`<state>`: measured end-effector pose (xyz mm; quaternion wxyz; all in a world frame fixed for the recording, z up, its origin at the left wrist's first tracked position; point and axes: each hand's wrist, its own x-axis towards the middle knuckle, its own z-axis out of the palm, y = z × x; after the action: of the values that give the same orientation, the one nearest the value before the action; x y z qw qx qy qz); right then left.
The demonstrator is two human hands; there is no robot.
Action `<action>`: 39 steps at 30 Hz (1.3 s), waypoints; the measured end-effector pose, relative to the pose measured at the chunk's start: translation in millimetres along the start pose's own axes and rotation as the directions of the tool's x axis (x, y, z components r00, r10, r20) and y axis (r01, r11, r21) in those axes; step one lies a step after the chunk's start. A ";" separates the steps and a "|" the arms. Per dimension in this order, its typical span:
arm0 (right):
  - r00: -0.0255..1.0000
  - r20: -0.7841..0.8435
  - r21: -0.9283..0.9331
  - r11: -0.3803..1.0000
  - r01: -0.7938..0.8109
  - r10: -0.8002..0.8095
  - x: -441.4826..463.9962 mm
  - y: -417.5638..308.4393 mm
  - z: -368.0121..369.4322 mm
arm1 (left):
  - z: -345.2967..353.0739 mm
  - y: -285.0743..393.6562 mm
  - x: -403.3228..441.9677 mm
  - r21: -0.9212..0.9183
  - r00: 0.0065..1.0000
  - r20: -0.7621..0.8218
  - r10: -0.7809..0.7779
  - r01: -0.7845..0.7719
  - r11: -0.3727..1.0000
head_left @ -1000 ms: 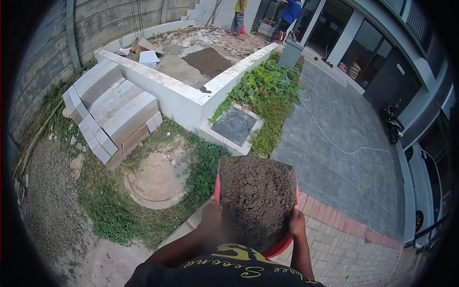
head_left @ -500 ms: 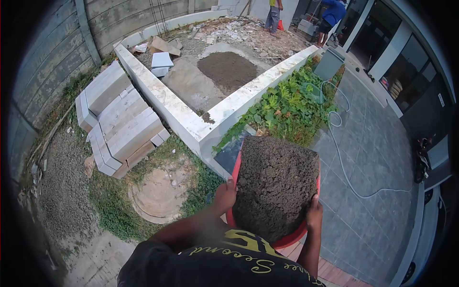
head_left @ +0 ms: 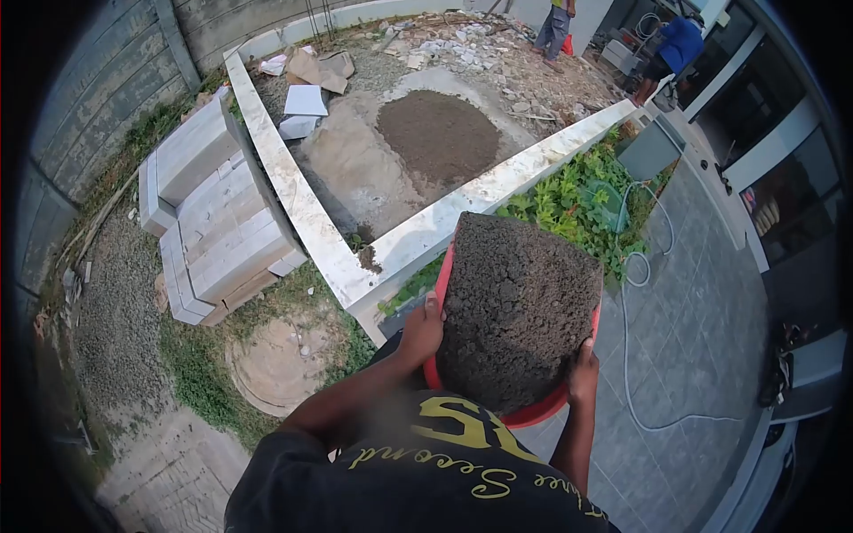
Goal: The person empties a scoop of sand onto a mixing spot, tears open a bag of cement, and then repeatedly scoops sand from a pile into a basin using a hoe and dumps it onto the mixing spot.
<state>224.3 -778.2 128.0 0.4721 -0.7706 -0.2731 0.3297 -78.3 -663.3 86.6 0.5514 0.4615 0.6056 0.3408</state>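
A red tub (head_left: 544, 410) heaped with dark, crumbly soil (head_left: 520, 311) is held up in front of my chest. My left hand (head_left: 423, 330) is closed on its left rim, thumb on top. On the opposite side my right hand (head_left: 584, 377) grips the right rim, thumb upward. The fingers under the rim are hidden. Just beyond the tub runs a low white wall (head_left: 426, 222), with a small clump of soil (head_left: 369, 258) on its corner. Behind the wall lies a round patch of dark soil (head_left: 440, 133).
Pale blocks (head_left: 222, 222) are stacked left of the wall. Green plants (head_left: 573, 195) and a grey box (head_left: 651, 149) stand along its right side. A hose (head_left: 626, 355) crosses the grey paving (head_left: 684, 329). Two people, one in a blue top (head_left: 680, 44), are at the back.
I have moved forward with the tub, and the wall corner is now closer to it. Both hands keep their hold on the rim. The person in blue appears farther right in view.
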 end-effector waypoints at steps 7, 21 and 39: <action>0.997 0.059 0.066 0.996 -0.062 0.058 113.8 -103.6 20.9 | 24.7 102.7 121.5 0.018 1.000 0.009 -0.019 0.019 1.000; 0.998 0.065 0.022 0.999 -0.027 0.025 375.6 -168.9 95.3 | 86.2 193.1 358.3 -0.062 0.999 -0.022 -0.027 0.026 0.998; 0.985 0.173 -0.046 0.998 0.033 -0.025 614.5 -259.1 216.5 | 105.1 249.3 601.2 -0.128 0.984 -0.131 -0.120 0.104 0.986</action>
<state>419.4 -104.8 136.5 0.4327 -0.7463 -0.3321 0.3815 91.2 -26.2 87.2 0.5535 0.3678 0.6456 0.3763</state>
